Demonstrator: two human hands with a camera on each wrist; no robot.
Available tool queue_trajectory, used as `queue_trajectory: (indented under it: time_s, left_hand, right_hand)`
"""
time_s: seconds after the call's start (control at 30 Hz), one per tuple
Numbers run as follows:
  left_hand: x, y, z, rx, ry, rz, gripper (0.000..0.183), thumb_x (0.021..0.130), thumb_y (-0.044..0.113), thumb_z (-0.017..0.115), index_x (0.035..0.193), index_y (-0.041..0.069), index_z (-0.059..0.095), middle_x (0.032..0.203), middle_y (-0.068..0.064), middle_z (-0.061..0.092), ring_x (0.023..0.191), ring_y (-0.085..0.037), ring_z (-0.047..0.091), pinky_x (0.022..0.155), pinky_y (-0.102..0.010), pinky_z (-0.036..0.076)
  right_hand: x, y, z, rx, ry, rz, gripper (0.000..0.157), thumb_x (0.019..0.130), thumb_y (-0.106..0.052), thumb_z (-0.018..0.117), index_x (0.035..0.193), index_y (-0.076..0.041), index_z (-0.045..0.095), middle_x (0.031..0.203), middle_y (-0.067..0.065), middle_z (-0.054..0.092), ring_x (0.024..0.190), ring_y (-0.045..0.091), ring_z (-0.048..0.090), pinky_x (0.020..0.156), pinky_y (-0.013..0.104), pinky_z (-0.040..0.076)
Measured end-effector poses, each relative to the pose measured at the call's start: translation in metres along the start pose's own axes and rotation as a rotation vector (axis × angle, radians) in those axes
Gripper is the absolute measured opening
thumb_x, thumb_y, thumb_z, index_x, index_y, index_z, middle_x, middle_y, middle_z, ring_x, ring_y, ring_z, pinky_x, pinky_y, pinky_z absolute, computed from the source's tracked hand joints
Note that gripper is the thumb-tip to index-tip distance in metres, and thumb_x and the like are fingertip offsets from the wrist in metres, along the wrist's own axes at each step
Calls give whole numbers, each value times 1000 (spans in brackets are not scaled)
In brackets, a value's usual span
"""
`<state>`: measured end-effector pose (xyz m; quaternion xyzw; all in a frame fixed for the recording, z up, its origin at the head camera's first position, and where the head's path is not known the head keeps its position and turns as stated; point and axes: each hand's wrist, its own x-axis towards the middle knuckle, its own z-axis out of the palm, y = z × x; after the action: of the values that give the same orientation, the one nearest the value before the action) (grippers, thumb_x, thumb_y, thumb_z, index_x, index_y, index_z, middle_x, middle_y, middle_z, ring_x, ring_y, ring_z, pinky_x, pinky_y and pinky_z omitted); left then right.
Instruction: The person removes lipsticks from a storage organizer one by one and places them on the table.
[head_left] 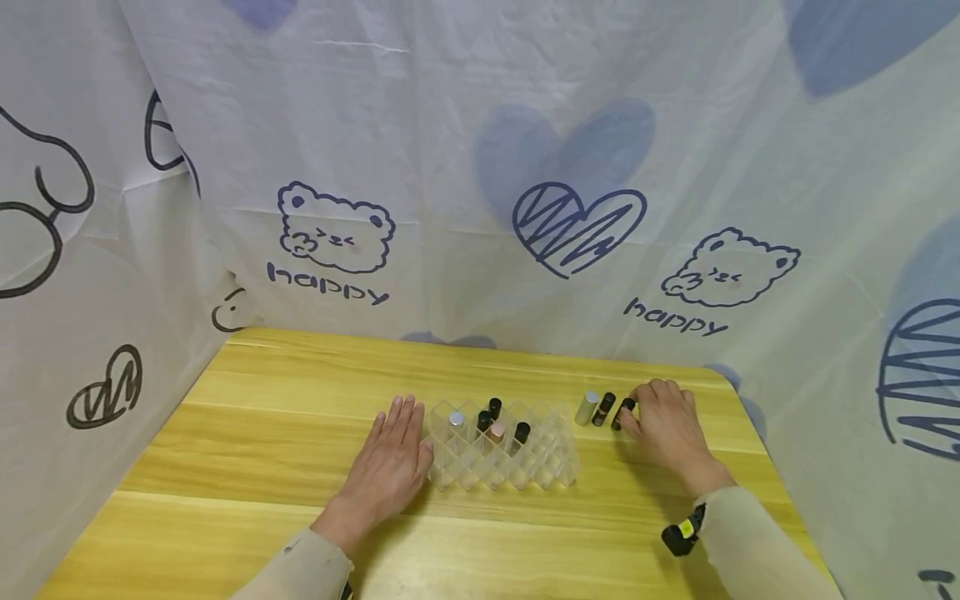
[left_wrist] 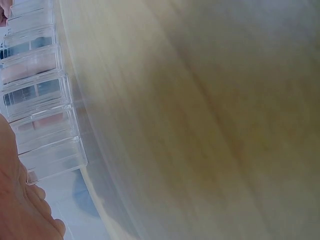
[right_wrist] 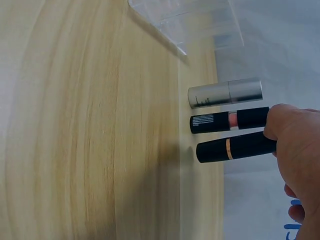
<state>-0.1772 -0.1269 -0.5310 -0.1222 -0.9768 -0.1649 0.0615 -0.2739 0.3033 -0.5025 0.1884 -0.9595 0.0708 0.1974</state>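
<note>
A clear lipstick holder [head_left: 561, 454] with diamond-shaped compartments sits on the table, several lipsticks standing in its slots. My left hand [head_left: 388, 462] lies with straight fingers along the holder's left side, the thumb at its edge. To the right of the holder, three lipsticks stand upright in a row: a silver one [right_wrist: 225, 93], a black one with a pinkish band [right_wrist: 210, 122] and a black one with a gold band [right_wrist: 213, 151]. With thumb and fingers, my right hand [head_left: 669, 423] pinches the top of the gold-banded lipstick; its fingertips are partly hidden.
Inside the holder are a silver-topped lipstick [head_left: 456, 419], a pink-topped one [head_left: 496, 431] and black-capped ones [head_left: 522, 432]. The wooden table [head_left: 247, 433] meets a white printed cloth [head_left: 450, 167] at the back and sides.
</note>
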Motion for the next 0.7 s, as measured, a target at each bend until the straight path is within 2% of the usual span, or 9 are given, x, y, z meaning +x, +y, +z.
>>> queue_trajectory:
  time_s: [0.7]
  left_hand:
    - [0,-1,1,7,-1,3,62,115,34,36,164,-4,29,172,-22,25,162,-37,19,133,-55,18]
  right_hand:
    - [9,4,7,19,-75,66,26,99,-22,67,108,3,70,102,17,65,97,39,56,81,53,41]
